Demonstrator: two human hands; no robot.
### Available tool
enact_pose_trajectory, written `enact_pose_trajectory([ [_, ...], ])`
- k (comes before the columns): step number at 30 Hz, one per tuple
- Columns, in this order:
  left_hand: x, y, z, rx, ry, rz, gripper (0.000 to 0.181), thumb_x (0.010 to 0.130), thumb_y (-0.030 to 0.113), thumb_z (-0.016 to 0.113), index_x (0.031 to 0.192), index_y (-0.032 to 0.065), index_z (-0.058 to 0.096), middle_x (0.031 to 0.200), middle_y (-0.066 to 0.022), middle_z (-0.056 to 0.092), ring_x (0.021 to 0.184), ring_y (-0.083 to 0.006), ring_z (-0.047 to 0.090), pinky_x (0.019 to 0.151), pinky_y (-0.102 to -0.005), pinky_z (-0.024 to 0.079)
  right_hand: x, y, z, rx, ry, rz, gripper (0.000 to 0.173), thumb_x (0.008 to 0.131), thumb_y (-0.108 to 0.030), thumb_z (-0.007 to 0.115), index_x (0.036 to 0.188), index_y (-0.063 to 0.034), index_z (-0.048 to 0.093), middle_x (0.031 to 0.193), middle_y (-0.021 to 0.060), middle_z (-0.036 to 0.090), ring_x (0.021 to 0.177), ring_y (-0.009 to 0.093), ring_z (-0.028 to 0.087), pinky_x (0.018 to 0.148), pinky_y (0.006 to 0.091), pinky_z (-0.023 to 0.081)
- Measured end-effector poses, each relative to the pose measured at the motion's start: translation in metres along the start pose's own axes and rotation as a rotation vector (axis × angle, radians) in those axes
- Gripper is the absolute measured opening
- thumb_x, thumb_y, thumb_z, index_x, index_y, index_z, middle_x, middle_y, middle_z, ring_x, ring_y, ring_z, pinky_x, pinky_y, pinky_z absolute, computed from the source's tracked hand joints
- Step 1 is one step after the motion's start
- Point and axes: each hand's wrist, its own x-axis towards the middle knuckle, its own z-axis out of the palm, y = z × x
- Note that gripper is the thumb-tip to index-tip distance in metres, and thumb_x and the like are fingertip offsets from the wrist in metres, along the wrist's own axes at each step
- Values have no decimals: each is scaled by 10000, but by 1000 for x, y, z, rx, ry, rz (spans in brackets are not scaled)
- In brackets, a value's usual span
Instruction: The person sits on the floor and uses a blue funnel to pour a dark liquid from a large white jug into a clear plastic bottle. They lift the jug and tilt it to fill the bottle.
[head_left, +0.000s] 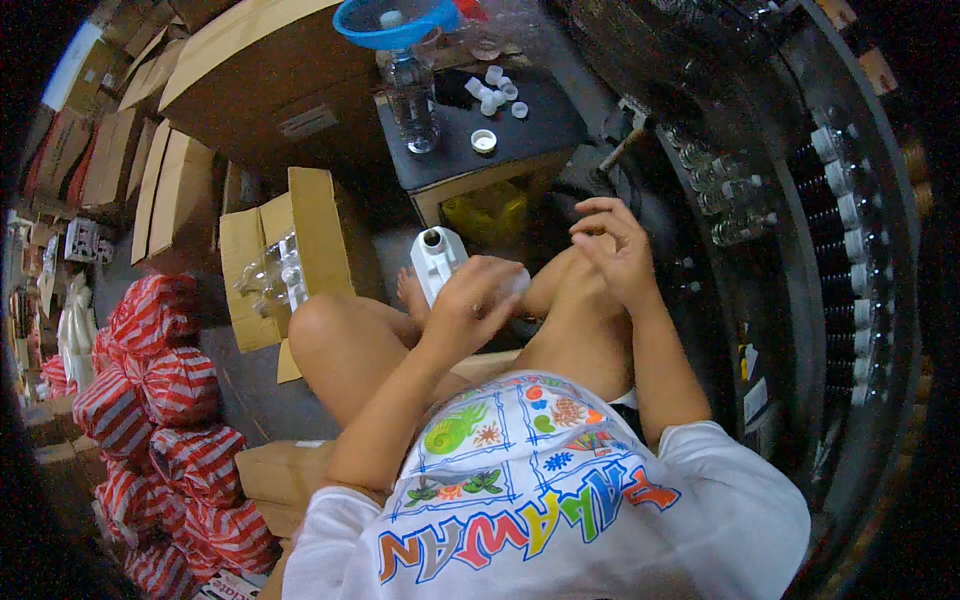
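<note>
A white plastic jug (436, 259) stands uncapped between my knees, its round mouth facing up. My left hand (480, 300) is beside it with curled, slightly blurred fingers. A pale translucent thing (517, 280) shows at those fingers, too blurred to name, and I cannot tell whether the hand holds it or the jug. My right hand (616, 251) is raised over my right knee, fingers loosely bent and apart, with nothing in it. Ahead, a white screw cap (484, 141) lies on a small dark table (442, 166). Several smaller white caps (491, 91) lie farther back.
On the table, a clear plastic bottle (412, 105) stands under a blue funnel-like basin (397, 28). An open cardboard box (255, 300) holds clear plastic at left. Red-striped bundles (180, 386) pile up beyond it. Shelves of bottles (851, 225) line the right side.
</note>
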Motion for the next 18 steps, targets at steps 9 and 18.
enact_pose_trajectory([
  [9, -29, -53, 53, 795, -377, 208, 122, 766, 94, 548, 853, 23, 594, 822, -137, 555, 739, -297, 615, 625, -398, 525, -24, 40, 7, -68, 118, 89, 63, 775, -46, 665, 826, -14, 645, 855, 85, 607, 789, 174, 602, 693, 277, 482],
  [18, -2, -25, 53, 348, -391, -47, 210, 785, 92, 628, 969, -10, 627, 954, -178, 606, 840, -295, 632, 719, -369, 540, -21, 55, 18, -139, 91, 2, 96, 758, -55, 671, 847, -26, 650, 881, 96, 618, 810, 217, 611, 734, 293, 477],
])
